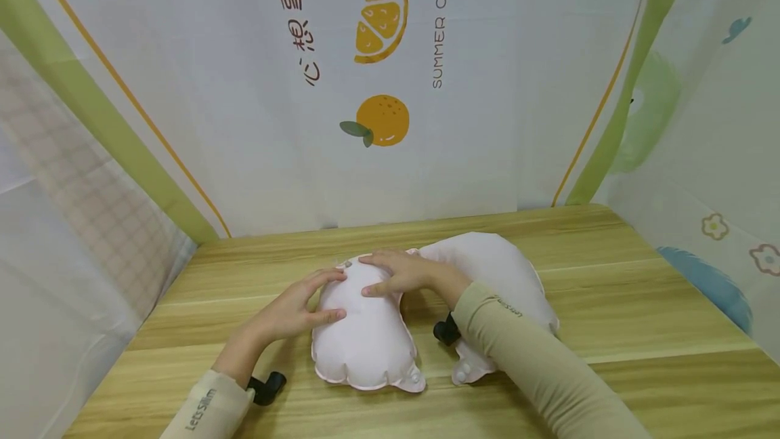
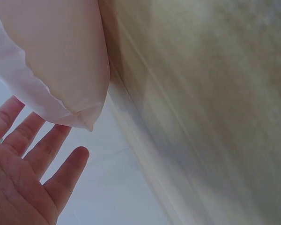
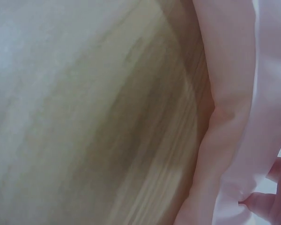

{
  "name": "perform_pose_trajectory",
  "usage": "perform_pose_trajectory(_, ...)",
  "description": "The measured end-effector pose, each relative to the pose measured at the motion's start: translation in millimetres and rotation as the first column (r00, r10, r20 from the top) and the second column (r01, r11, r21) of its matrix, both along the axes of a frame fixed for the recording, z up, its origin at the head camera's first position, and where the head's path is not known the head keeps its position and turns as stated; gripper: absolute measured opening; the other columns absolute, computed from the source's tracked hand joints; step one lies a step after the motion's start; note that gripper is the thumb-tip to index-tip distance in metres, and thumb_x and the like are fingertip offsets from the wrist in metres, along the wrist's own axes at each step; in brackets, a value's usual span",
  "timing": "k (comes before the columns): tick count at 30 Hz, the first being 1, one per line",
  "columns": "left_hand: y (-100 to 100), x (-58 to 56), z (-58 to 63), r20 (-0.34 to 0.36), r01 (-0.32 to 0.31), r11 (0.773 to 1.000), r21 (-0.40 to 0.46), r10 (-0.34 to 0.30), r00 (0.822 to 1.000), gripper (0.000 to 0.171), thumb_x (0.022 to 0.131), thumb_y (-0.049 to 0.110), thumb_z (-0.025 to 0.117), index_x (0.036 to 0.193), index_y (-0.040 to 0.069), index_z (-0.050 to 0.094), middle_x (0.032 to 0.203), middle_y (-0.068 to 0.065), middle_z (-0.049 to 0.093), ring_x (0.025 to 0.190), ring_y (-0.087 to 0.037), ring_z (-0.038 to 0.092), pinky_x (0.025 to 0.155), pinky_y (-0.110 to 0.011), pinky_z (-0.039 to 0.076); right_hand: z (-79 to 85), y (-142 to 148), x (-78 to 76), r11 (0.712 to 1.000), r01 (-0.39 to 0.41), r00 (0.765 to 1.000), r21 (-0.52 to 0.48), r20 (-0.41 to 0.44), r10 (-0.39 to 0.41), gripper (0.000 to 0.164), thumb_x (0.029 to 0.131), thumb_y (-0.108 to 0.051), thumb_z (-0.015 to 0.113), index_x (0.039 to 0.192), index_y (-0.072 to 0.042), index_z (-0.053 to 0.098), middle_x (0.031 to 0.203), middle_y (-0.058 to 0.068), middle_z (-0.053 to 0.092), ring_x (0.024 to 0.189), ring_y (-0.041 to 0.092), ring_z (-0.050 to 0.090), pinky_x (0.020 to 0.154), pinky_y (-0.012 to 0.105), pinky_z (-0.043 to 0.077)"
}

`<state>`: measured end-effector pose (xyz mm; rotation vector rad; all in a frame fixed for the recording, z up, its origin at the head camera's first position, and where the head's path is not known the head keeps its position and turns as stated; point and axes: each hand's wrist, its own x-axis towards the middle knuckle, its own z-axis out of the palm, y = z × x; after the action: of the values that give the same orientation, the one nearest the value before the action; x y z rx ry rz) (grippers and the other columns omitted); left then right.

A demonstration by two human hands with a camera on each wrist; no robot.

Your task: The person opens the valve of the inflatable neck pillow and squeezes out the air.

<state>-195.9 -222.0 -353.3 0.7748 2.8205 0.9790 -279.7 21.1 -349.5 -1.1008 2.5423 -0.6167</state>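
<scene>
A pale pink inflatable neck pillow [image 1: 365,351], puffed up and U-shaped, lies on the wooden table with its two ends toward me. Snap buttons show on the end tabs, and a small clear valve [image 1: 347,264] is near the top of the left lobe. My left hand [image 1: 291,309] touches that lobe's left side with spread fingers, fairly straight in the left wrist view. Across the lobe's upper part rests my right hand [image 1: 405,272], thumb and fingers spread. In the right wrist view the pillow hides part of the right fingers [image 3: 262,202].
The wooden table [image 1: 640,330] extends around the pillow. Behind it hangs a white cloth [image 1: 475,154] printed with oranges and lettering; more printed cloth hangs at both sides. Black wrist mounts [image 1: 268,388] show beneath the sleeves.
</scene>
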Motion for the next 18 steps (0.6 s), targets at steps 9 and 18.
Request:
perform_pose_trajectory(9, 1.1, -0.1, -0.9, 0.001, -0.008, 1.000, -0.007, 0.008, 1.000, 0.064, 0.080, 0.051, 0.064, 0.135, 0.024, 0.044, 0.147, 0.000, 0.036, 0.135, -0.030, 0.033, 0.101, -0.060, 0.033, -2.1, 0.2, -1.0, 1.000, -0.001, 1.000, 0.000, 0.006, 0.001, 0.072, 0.085, -0.057, 0.053, 0.145, -0.026, 0.030, 0.151, 0.006, 0.027, 0.140, 0.027, 0.023, 0.110, 0.059, 0.016)
perform_pose_trajectory(18, 0.8, -0.8, -3.0, 0.001, -0.015, 1.000, -0.015, 0.015, 1.000, 0.064, 0.080, 0.053, 0.064, 0.134, 0.025, 0.044, 0.146, 0.000, 0.037, 0.133, -0.029, 0.035, 0.101, -0.059, 0.035, -0.2, 0.2, 2.3, 0.999, 0.027, 1.000, 0.029, 0.009, -0.027, 0.072, 0.084, -0.060, 0.051, 0.145, -0.029, 0.030, 0.153, 0.006, 0.024, 0.141, 0.030, 0.018, 0.108, 0.066, 0.005)
